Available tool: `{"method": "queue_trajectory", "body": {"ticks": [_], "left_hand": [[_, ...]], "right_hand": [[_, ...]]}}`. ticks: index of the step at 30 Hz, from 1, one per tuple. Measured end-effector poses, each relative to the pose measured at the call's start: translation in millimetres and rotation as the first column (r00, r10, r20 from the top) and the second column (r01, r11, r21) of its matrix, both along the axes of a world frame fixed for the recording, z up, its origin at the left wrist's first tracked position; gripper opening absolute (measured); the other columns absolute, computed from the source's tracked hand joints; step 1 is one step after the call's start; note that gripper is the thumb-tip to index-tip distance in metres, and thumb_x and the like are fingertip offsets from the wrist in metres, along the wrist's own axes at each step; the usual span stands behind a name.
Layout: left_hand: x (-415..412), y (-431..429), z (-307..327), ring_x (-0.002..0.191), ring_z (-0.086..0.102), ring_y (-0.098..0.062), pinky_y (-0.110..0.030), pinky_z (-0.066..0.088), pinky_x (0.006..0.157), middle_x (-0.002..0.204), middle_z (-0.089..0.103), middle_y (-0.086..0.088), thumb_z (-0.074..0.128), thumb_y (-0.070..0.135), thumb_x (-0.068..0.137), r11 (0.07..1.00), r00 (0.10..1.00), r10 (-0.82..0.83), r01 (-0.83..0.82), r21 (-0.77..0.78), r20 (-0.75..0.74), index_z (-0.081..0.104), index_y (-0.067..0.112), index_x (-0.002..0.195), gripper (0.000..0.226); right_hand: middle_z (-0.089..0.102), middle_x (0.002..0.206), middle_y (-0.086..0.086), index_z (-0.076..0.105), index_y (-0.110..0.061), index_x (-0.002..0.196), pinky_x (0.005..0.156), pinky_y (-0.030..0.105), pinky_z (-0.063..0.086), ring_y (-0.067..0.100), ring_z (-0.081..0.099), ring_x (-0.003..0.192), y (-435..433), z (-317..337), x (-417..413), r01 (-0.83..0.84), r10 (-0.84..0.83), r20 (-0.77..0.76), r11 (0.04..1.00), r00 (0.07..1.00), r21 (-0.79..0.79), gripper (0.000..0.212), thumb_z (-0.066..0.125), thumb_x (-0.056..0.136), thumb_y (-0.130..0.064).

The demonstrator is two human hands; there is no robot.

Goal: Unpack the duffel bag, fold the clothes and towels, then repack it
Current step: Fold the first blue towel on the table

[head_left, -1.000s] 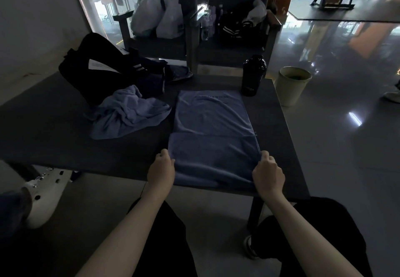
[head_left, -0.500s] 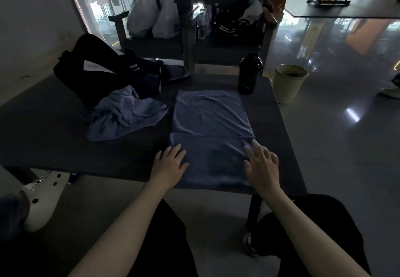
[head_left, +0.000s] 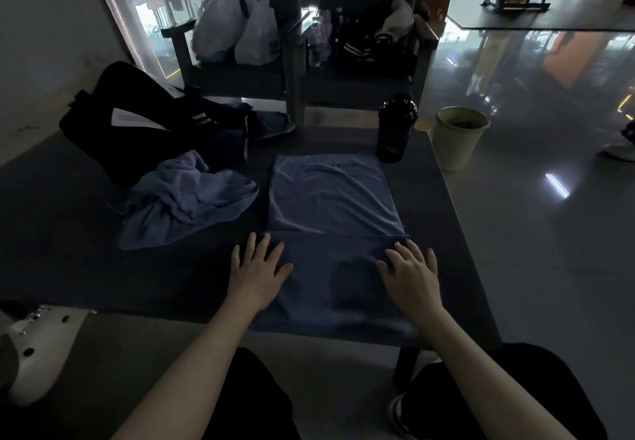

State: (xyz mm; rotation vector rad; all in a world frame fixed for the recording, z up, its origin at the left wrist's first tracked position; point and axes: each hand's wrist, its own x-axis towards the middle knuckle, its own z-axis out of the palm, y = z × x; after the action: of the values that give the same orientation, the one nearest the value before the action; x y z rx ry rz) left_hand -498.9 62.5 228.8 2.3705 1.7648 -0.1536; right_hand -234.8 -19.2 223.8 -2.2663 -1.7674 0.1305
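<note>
A blue towel point(head_left: 330, 199) lies flat on the dark table point(head_left: 68, 267), its near part folded over into a darker band. My left hand point(head_left: 257, 267) presses flat on the fold's left edge, fingers spread. My right hand point(head_left: 412, 274) lies flat on its right side, fingers straight. A crumpled lighter blue towel point(head_left: 185, 202) sits to the left. Behind it stands the black duffel bag point(head_left: 137, 130), open, with dark clothes spilling out.
A black bottle point(head_left: 395, 126) stands at the table's far right corner. A pale bin point(head_left: 457, 137) is on the floor beyond. Two chairs behind hold white plastic bags point(head_left: 237, 27) and dark clothing point(head_left: 371, 44). A white shoe point(head_left: 37, 346) shows at the lower left.
Both hands released the towel's near corners after folding them over, opened flat, and slid forward along the folded band toward its far edge.
</note>
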Motion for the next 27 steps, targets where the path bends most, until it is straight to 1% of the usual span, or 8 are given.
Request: {"method": "queue_trajectory", "body": {"ticks": [3,6,8,10,12,15,20,27], "left_hand": [[4,23,1,0.146,-0.015,-0.023,-0.047,-0.005,0.117,0.160,-0.008,0.004,0.017,0.053,0.099,0.999,1.000,-0.026,0.026,0.034,0.001,0.009,0.028,0.153,0.059],[9,46,-2,0.147,-0.006,-0.020,-0.045,-0.002,0.117,0.161,0.002,0.005,0.019,0.052,0.100,1.000,0.999,-0.002,0.002,0.015,0.036,0.014,0.027,0.152,0.058],[13,60,-4,0.145,0.013,-0.020,-0.042,0.010,0.117,0.157,0.020,0.002,0.023,0.049,0.100,0.999,0.994,0.024,-0.027,0.024,0.105,0.028,0.023,0.148,0.055],[17,74,-4,0.134,0.032,-0.021,-0.039,0.028,0.109,0.147,0.037,-0.001,0.029,0.045,0.101,0.994,0.982,0.046,-0.064,0.089,0.185,0.044,0.018,0.139,0.049],[22,91,-2,0.126,0.040,-0.024,-0.040,0.036,0.101,0.139,0.043,-0.005,0.035,0.043,0.100,0.988,0.963,0.094,-0.122,0.097,0.254,0.050,0.014,0.132,0.046],[30,120,0,0.128,0.037,-0.028,-0.043,0.037,0.100,0.141,0.040,-0.009,0.038,0.042,0.099,0.980,0.944,0.171,-0.193,0.052,0.281,0.043,0.013,0.137,0.048],[45,174,7,0.131,0.033,-0.031,-0.045,0.036,0.102,0.143,0.039,-0.011,0.037,0.044,0.099,0.960,0.901,0.274,-0.278,-0.038,0.337,0.038,0.013,0.140,0.051],[69,237,4,0.128,0.034,-0.031,-0.043,0.034,0.100,0.142,0.038,-0.012,0.038,0.040,0.100,0.967,0.946,0.227,-0.247,0.058,0.232,0.040,0.013,0.137,0.047]], "right_hand": [[0.027,0.155,0.002,0.039,-0.019,0.143,0.117,0.043,0.009,0.018,0.016,0.145,29,5,4,-0.027,0.028,-0.040,0.999,0.999,0.025,0.050,0.042,0.097,-0.040],[0.026,0.155,0.002,0.037,-0.021,0.144,0.117,0.044,0.009,0.018,0.016,0.145,52,2,8,-0.038,0.035,-0.047,0.997,0.998,-0.065,0.050,0.040,0.098,-0.041],[0.038,0.149,0.002,0.048,-0.021,0.135,0.115,0.044,0.013,0.019,0.026,0.141,66,0,9,-0.022,0.019,-0.034,0.997,0.999,-0.076,0.043,0.040,0.098,-0.041],[0.050,0.137,0.000,0.058,-0.020,0.124,0.111,0.043,0.022,0.020,0.040,0.130,81,1,10,-0.002,0.002,-0.046,1.000,0.999,-0.006,0.036,0.042,0.097,-0.039],[0.050,0.136,0.001,0.057,-0.017,0.124,0.107,0.043,0.027,0.023,0.044,0.126,98,3,13,0.013,-0.011,-0.068,1.000,0.998,0.020,0.036,0.045,0.096,-0.037],[0.043,0.141,0.008,0.051,-0.012,0.129,0.102,0.044,0.032,0.028,0.040,0.128,125,6,19,0.071,-0.072,-0.091,0.997,0.993,-0.010,0.040,0.046,0.096,-0.034],[0.046,0.136,0.010,0.050,-0.011,0.127,0.098,0.043,0.034,0.030,0.041,0.124,176,11,29,0.137,-0.140,-0.097,0.990,0.985,-0.034,0.039,0.045,0.097,-0.035],[0.049,0.133,0.014,0.053,-0.011,0.127,0.096,0.043,0.035,0.035,0.040,0.121,239,0,41,0.220,-0.218,-0.063,0.975,0.974,0.027,0.037,0.043,0.097,-0.031]]}}
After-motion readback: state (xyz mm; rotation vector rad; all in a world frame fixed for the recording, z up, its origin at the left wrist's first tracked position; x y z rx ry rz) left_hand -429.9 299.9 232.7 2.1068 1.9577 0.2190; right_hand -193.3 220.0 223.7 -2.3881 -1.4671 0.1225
